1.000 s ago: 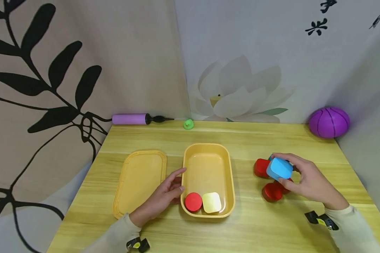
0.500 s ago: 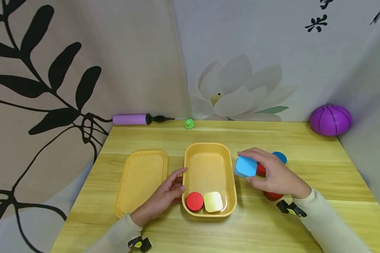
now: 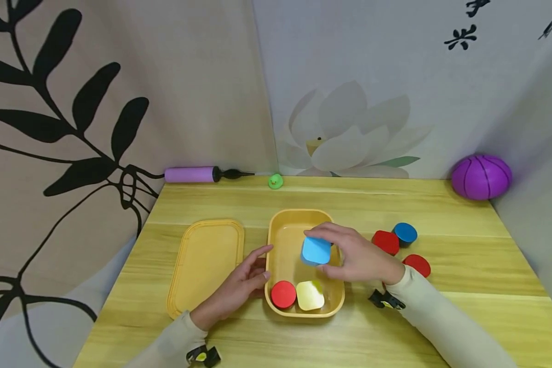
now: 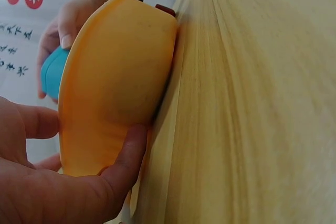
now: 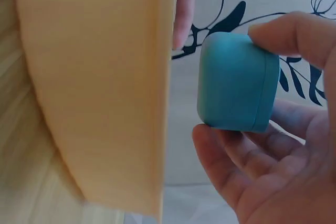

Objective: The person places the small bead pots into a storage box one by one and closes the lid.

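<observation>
Clock = head view, hub at box centre; big to small. Yellow box (image 3: 286,263) could skid toward 3 — left hand (image 3: 240,278) only braces wall and rim near 9, thumb and fingers apart, nothing clamped, so too hard a push has no visible backstop opposite. Right hand (image 3: 361,255) reaches across from 3; if lowered with the wrist too flat it could catch that rim and shove the box. Light-blue block (image 3: 316,251) is pinched between its thumb and fingers, over the box near centre, a touch toward 1; right wrist view shows it apart from the rim. Rounded, smooth-looking faces and a fingertip hold — could twist or drop if the pinch slackens. Set down too far toward 6, it'd land on yellow block (image 3: 310,297); toward 7, on red disc (image 3: 283,295). Vs half a second ago: right hand has shifted toward 9, carrying the light-blue block from just outside the rim near 2 to inside its outline. Red block (image 3: 386,242) and blue disc (image 3: 405,233), both out toward 2, now show more fully. Left hand, box and both pieces inside look unchanged.
</observation>
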